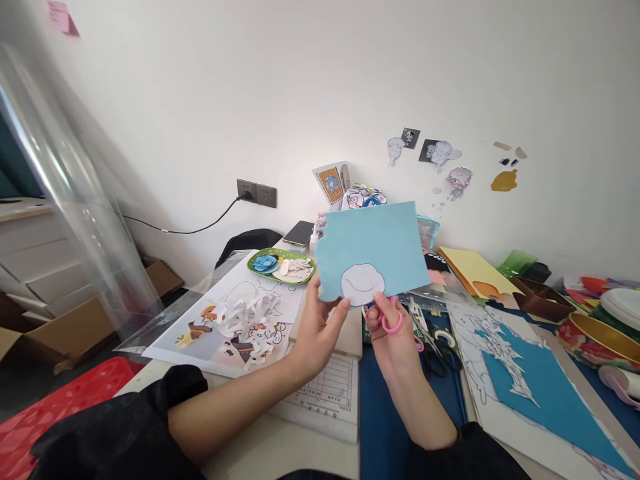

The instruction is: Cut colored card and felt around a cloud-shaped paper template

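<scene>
Above the crowded table (245,437), the left hand (316,333) pinches the blue sheet (370,237) while the right hand (394,347) clasps pink scissors (393,327) near the white paper shape (361,280), which could skew if that pinch loosened.

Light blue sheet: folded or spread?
Spread. The light blue sheet shows one broad face with no visible crease; the left hand holds it near its lower left corner.

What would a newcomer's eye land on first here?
First, the light-blue sheet held up mid-view, the left hand at its lower-left corner and a white rounded shape at its bottom edge. Then the pink-handled scissors in the right hand, and the red plastic piece at lower left.
</scene>
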`<action>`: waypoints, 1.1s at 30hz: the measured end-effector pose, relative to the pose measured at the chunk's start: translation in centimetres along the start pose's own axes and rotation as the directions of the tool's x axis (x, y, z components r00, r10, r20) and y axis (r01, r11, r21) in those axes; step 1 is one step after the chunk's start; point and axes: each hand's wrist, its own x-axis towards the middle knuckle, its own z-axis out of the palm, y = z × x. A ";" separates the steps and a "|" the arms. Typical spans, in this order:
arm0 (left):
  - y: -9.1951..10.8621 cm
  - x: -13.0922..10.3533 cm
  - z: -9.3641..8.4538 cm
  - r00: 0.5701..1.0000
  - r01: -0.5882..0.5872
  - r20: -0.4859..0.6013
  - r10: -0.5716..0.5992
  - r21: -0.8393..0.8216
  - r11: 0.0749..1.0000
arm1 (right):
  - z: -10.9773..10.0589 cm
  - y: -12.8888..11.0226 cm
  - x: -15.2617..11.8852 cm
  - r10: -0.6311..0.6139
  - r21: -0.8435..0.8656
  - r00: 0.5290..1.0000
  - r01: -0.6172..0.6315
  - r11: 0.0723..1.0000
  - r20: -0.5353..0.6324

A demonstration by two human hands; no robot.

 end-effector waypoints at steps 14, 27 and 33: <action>1.1 0.7 -1.3 0.980 -0.115 -0.077 0.185 0.539 0.834 | 0.4 -1.8 -0.6 -0.282 -0.280 0.952 0.240 0.929 -0.120; 3.2 1.8 -3.3 0.999 -0.031 -0.005 0.044 0.653 0.757 | 1.7 -2.6 -3.1 -0.214 -0.371 0.950 0.287 0.883 0.226; 3.3 2.4 -3.8 0.983 -0.184 0.103 0.154 0.621 0.762 | 1.6 -3.6 -3.1 -0.173 -0.388 0.940 0.282 0.877 0.292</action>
